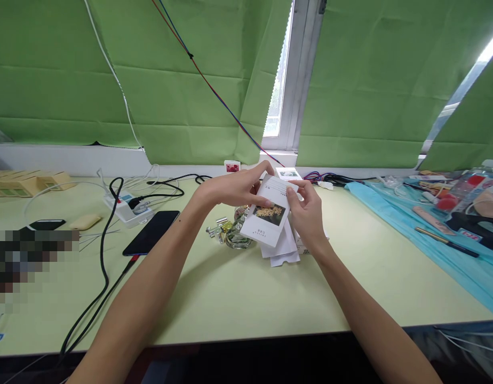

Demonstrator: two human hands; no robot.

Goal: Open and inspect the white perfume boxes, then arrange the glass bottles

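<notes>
A white card [266,230] with a photo of yellow flowers is held tilted above the table, near the middle of the view. My left hand [241,186] grips its left and upper side, fingers bent over the edge. On its right edge, my right hand [306,207] pinches the card between thumb and fingers. More white papers [287,246] lie beneath it. A clear glass object [237,234] and shiny clips [219,229] sit just left of the card. Behind my hands is another picture card [288,174].
A phone [151,232], black cables [102,256] and a white power strip [128,209] are on the left of the table [246,304]. Blue sheeting [406,229] with a pen [446,241] and bottles lies on the right. A small red-pictured box [232,166] stands at the back.
</notes>
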